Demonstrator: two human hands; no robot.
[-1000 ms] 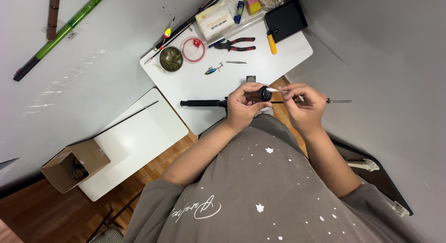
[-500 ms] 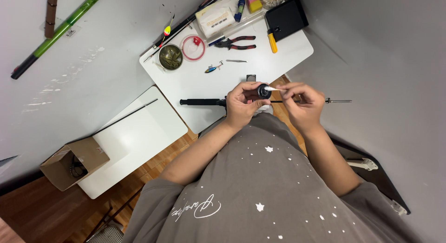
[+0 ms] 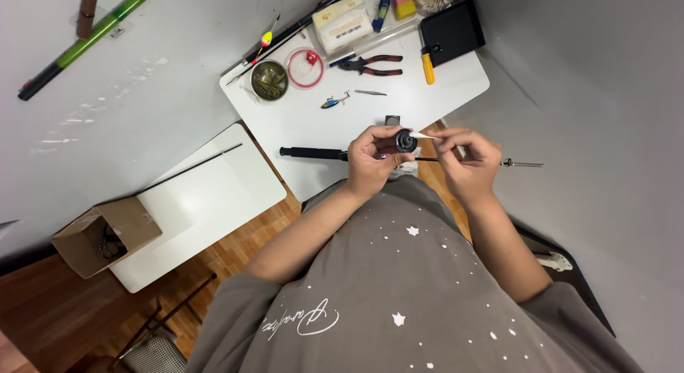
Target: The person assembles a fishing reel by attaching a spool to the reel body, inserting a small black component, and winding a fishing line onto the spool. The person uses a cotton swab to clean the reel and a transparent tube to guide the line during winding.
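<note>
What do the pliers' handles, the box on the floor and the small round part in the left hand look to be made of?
Pliers: metal jaws, handles probably in red and black rubber or plastic, matte. Box: plain brown cardboard with open flaps. Round part held by the left hand: dark, slightly glossy, metal or plastic; too small to tell. The right hand touches it with a thin white stick.

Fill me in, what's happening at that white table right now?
A person is working over the white table. Their left hand holds a small round black reel mounted on a thin rod, while the right hand touches a small white swab to it. Red-handled pliers, a red line spool and a small lure lie untouched farther back.
</note>
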